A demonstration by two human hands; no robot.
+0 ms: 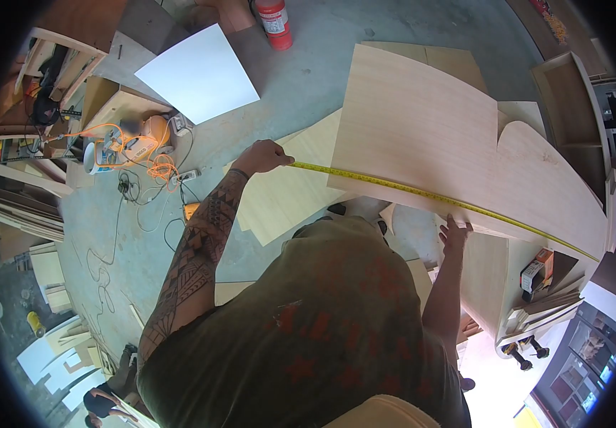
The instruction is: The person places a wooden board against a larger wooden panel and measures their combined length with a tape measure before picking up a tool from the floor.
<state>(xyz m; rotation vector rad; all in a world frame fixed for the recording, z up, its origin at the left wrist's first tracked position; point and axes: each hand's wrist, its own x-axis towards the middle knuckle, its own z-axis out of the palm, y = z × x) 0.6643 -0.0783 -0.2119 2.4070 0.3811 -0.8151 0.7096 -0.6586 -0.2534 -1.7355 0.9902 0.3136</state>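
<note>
My left hand (264,157) is closed around one end of a yellow tape measure (394,187). Whether its case is inside the fist is hidden. The blade stretches to the right across a large pale plywood panel (422,121), close to the near edge, as far as the rounded right-hand piece (543,178). My right hand (456,234) is at that near edge just below the blade, fingers apart, with the fingertips at the wood. It grips nothing that I can see.
More plywood sheets (286,192) lie lower, beneath the panel. An orange air compressor (154,132) with coiled hoses and cables stands left. A white board (197,75) and a fire extinguisher (274,25) are beyond. Drills (518,354) sit lower right; another person (104,401) is lower left.
</note>
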